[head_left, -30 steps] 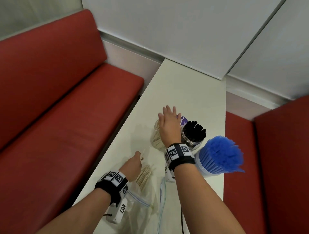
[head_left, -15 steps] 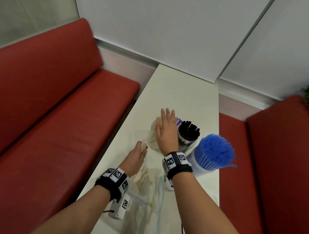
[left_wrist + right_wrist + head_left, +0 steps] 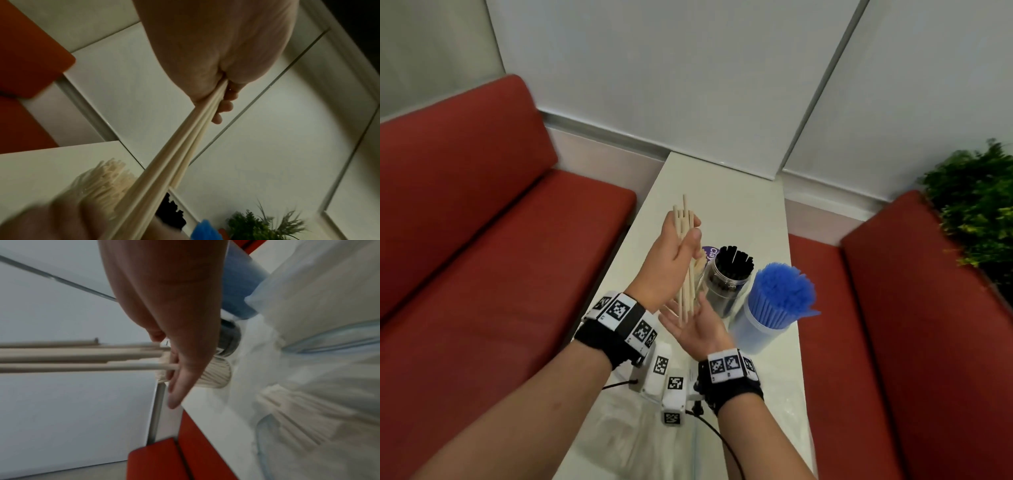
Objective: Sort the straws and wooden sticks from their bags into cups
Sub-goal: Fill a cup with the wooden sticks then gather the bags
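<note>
My left hand [image 3: 683, 240] is raised over the white table [image 3: 726, 192] and grips a bundle of wooden sticks [image 3: 686, 263] upright; the same bundle of sticks [image 3: 176, 149] runs down from its fist. My right hand [image 3: 690, 323] lies flat, palm up, under the bundle, and the stick ends [image 3: 115, 360] touch its palm. A clear cup of wooden sticks [image 3: 214, 374] stands behind the hands, mostly hidden in the head view. To its right stand a cup of black straws [image 3: 732, 274] and a cup of blue straws [image 3: 777, 301].
Clear zip bags [image 3: 640, 431] lie on the near end of the table, one with several sticks in it [image 3: 294, 410]. Red benches [image 3: 482, 257] flank the narrow table. A green plant [image 3: 976, 205] sits at the right. A white wall closes the far end.
My left hand has lifted a bundle of sticks from the bag up above the cups. My right hand has left the stick cup's top and turned palm up under the bundle.
</note>
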`<state>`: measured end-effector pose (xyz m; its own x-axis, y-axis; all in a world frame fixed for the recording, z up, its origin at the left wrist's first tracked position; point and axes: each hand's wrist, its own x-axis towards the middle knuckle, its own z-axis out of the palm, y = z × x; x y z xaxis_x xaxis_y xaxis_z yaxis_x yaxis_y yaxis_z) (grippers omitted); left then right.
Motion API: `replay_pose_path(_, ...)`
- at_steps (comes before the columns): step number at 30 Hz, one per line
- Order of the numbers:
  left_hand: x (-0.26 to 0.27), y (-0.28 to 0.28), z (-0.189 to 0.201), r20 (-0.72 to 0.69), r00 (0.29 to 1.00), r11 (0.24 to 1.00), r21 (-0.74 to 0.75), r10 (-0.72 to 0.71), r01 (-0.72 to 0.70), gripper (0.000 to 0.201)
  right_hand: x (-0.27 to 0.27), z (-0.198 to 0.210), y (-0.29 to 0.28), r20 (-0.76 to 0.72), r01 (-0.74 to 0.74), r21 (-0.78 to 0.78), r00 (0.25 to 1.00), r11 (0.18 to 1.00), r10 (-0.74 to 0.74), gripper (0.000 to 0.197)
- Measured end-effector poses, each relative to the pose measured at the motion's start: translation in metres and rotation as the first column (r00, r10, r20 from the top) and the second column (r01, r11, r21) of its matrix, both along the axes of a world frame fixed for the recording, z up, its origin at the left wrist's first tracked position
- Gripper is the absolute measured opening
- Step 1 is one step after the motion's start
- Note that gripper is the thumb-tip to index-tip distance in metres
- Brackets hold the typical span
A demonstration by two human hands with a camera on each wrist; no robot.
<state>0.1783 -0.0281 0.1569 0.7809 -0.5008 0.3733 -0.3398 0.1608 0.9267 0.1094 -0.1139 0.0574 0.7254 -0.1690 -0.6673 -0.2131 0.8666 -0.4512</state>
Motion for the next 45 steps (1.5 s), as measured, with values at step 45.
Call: replay_pose_path(45, -0.021, 0.03, -0.058, -0.863, 0.203, 0.845, -0.36, -0.463, 0.395, 0.069, -0.043, 0.165, -0.022, 0.595, 0.426, -0.677, 0.797, 0.6, 0.105, 0.044)
